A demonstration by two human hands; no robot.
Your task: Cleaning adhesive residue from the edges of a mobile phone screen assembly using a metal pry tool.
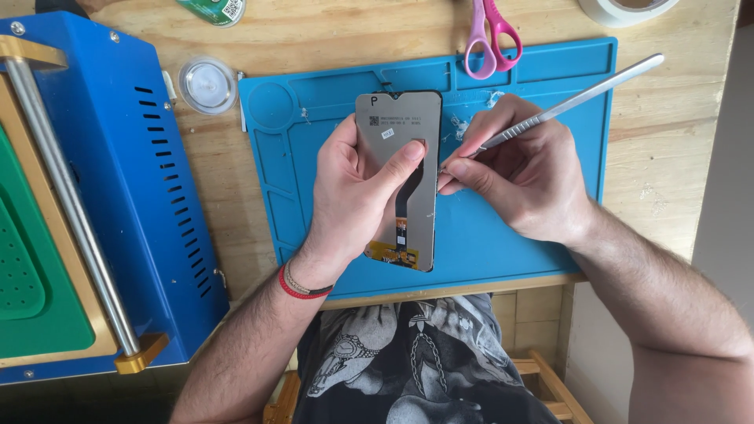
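1. I see the phone screen panel (400, 177) held upright over the middle of the blue work mat (510, 243), its grey back with a black flex ribbon facing me.
2. My left hand (353, 196) wraps around the panel from the left, thumb pressed across its back.
3. My right hand (522, 177) pinches a slim metal tool (573, 98) like a pen, its tip touching the panel's right edge.
4. I judge the step in hand to be scraping or prying along that edge; the next move calls for a shallow angle and light pressure, keeping clear of the ribbon.
5. Pink scissors (491, 35) lie at the mat's far edge; a blue machine (133, 180) stands left.
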